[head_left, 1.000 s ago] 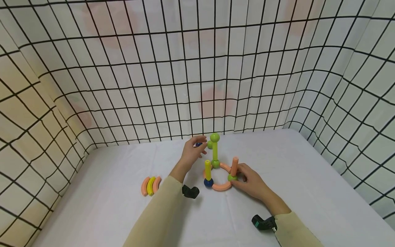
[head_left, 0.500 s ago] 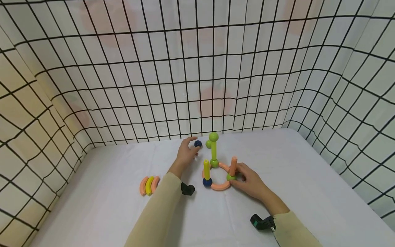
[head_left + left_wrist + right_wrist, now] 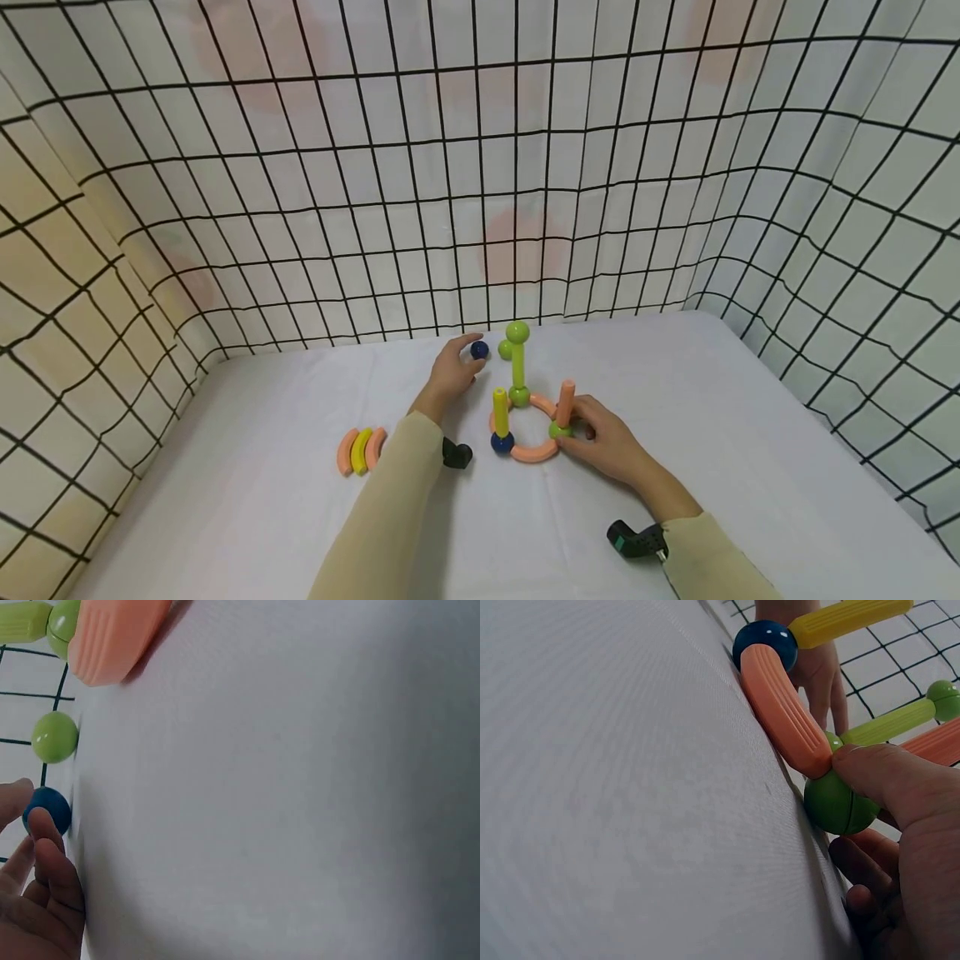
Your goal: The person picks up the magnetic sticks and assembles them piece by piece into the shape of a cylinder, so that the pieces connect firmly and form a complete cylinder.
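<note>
A ring of curved orange sticks (image 3: 534,453) and balls lies on the table. From it stand a yellow rod (image 3: 500,412) on a dark blue ball (image 3: 502,442), a green rod (image 3: 518,367) topped by a green ball (image 3: 517,332), and an orange rod (image 3: 566,404). My right hand (image 3: 606,442) pinches the green ball (image 3: 841,804) under the orange rod, thumb against its top in the right wrist view. Behind the ring, my left hand (image 3: 450,372) holds its thumb and fingers spread around a loose blue ball (image 3: 480,350); contact is unclear.
A loose green ball (image 3: 506,349) sits right of the loose blue one, near the black wire grid (image 3: 420,250) at the back. At left lie two curved orange sticks (image 3: 346,452) with a curved yellow stick (image 3: 362,451) between them. White cloth (image 3: 255,483) covers the table.
My left hand has moved left and slightly down from beside the green rod, so its fingers now stand about the loose blue ball. The right hand keeps its grip on the ring's green ball.
</note>
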`<state>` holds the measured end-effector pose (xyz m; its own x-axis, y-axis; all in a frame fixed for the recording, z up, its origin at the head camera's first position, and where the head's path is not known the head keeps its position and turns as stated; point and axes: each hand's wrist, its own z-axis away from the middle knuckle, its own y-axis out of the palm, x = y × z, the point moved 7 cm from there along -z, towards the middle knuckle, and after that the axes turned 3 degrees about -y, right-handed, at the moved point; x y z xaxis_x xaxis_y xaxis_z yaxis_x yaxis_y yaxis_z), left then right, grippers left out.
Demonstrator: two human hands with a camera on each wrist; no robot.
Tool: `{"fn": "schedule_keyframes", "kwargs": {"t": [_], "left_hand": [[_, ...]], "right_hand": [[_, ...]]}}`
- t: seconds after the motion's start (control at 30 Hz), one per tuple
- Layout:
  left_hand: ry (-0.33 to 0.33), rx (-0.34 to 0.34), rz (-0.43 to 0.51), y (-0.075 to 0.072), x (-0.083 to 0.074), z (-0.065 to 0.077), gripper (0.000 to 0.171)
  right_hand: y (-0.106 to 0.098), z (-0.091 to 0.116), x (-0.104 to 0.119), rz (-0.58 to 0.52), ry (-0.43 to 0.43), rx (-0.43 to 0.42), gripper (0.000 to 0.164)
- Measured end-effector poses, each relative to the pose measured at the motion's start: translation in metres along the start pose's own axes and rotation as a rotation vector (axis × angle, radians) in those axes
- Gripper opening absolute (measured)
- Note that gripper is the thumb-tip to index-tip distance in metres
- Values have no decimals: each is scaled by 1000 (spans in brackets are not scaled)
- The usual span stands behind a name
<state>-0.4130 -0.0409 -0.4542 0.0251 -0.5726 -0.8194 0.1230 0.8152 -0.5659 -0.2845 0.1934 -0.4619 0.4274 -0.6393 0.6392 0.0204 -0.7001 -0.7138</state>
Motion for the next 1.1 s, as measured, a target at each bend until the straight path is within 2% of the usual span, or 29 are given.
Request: {"fn": "schedule_keyframes", "kwargs": {"t": [0.17,0.3,0.7,1.1], "left_hand": [[-5,12,-35,0,1,0,47],[17,7,-72,0,-2,-1,43],[0,8,-73,3,-3,6,38],[-23,43,70,2,-1,24,40]], "right_hand": [[-1,0,1,1,-6,-1,29],[-1,-1,2,8,-10,-6,32],[0,-2,0,6,-3,-3,32],[-1,0,2,3,4,-6,31]]}}
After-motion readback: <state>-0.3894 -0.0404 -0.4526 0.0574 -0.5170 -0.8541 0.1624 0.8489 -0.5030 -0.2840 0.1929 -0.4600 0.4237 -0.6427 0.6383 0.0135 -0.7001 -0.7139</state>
